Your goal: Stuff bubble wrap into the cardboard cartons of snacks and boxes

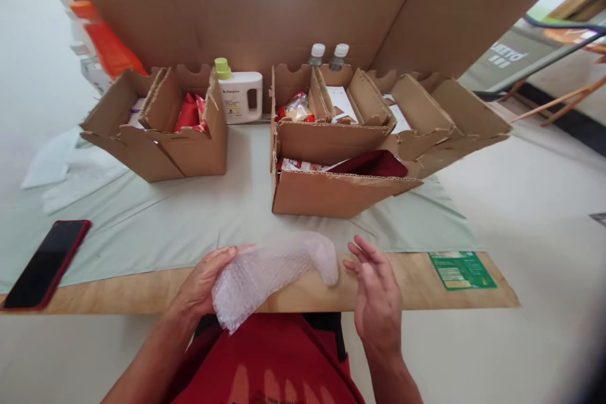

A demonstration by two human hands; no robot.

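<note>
A strip of clear bubble wrap stretches over the wooden front edge of the table, its right end curling downward. My left hand grips it at the left, the thumb on top and the other fingers hidden behind the wrap. To the right of the curled end, my right hand is held with its fingers apart and nothing in them. A small gap separates it from the wrap.
Cardboard bins holding packets stand behind the hands, with more bins at left. Between them is a white jug with a green cap. A phone lies at left, a green card at right. Cardboard panels rise behind.
</note>
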